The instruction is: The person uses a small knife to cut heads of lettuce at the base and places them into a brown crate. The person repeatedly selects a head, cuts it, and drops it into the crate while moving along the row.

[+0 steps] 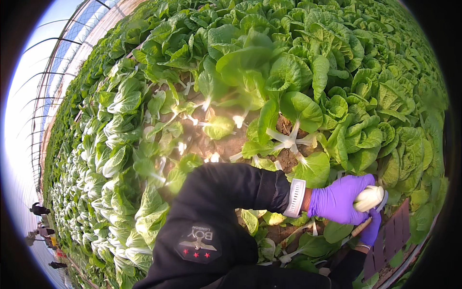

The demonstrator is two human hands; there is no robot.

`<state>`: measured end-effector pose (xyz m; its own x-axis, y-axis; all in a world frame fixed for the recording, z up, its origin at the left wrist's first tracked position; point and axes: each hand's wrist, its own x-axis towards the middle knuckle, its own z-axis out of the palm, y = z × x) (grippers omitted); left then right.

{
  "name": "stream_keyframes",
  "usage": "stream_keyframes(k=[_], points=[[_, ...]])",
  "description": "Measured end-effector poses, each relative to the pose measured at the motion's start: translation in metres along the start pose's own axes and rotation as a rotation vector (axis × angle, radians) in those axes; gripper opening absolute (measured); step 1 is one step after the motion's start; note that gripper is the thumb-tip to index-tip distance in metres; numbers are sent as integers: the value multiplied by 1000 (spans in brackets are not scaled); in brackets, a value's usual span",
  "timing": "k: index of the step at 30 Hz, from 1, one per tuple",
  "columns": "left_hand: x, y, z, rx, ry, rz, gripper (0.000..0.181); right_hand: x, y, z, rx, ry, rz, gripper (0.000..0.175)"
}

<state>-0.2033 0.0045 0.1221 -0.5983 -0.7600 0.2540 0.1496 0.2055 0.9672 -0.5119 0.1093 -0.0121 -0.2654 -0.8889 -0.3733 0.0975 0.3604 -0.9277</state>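
Observation:
My left hand (341, 198), in a purple glove with a pale band at its wrist, grips a leafy cabbage by its white base (369, 198). Close below it, my right hand (371, 227), also gloved in purple, is closed on the wooden handle (361, 227) of a cutting tool. A pale, curved edge, apparently its blade (383, 201), shows beside the cut-looking white base. The cabbage's leaves are mostly hidden by my left hand and arm. Loose leaves with white stalks (290, 141) lie spread on the soil above my forearm.
Dense rows of green cabbages (361, 137) stand above and to the right. Many heads lie in rows (115, 166) at left. Brown slatted material (388, 231) borders the lower right. Several people, one in dark clothes (39, 209), are far off under the hooped greenhouse frame (47, 74).

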Motion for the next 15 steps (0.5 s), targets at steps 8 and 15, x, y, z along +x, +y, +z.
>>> stream_keyframes(k=[8, 15], points=[[-4, -32, 46, 1437, -445, 320, 54, 22, 53, 48, -754, -72, -391, 37], [68, -84, -52, 1922, -384, 101, 62, 21, 16, 104, -728, 49, -307, 25]])
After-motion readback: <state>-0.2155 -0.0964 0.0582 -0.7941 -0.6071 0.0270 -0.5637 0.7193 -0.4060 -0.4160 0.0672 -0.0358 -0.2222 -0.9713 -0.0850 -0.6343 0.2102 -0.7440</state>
